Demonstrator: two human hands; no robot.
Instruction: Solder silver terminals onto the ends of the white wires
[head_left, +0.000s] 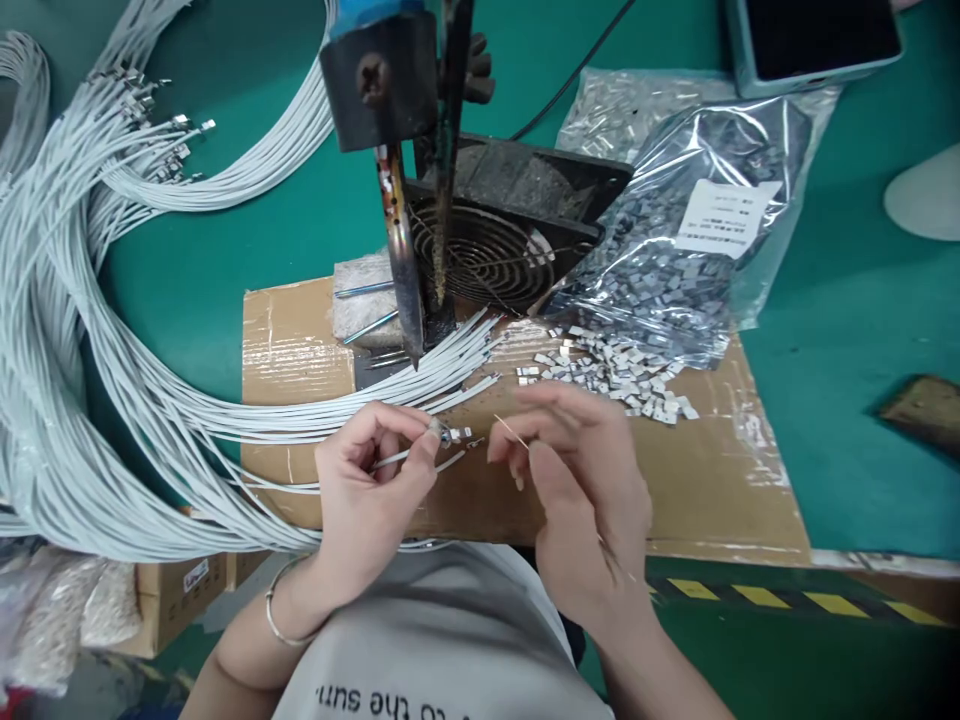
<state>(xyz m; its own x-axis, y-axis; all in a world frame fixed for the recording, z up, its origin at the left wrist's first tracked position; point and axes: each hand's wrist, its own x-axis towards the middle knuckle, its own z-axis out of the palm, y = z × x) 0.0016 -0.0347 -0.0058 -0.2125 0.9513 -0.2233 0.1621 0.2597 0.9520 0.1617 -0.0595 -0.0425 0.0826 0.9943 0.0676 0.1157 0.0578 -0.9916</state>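
Note:
My left hand (375, 485) pinches a white cable near its end, where a small metal connector (457, 435) sticks out past thumb and forefinger. To the right, my right hand (589, 500) is closed on a thin solder wire (512, 431), whose tip points up and left, apart from the connector. Just below the connector lies another white cable end (452, 460). Above my left hand a clamped soldering iron (405, 275) points down. Its tip is over a bundle of white cables (360, 412) on the cardboard (712, 485).
A small black fan (487, 255) stands behind the iron. Loose metal connectors (637, 378) are heaped right of it, beside a clear bag of connectors (675, 270). Thick white cable bundles (45, 330) cover the left side. A phone-like device (817, 45) lies at the top right.

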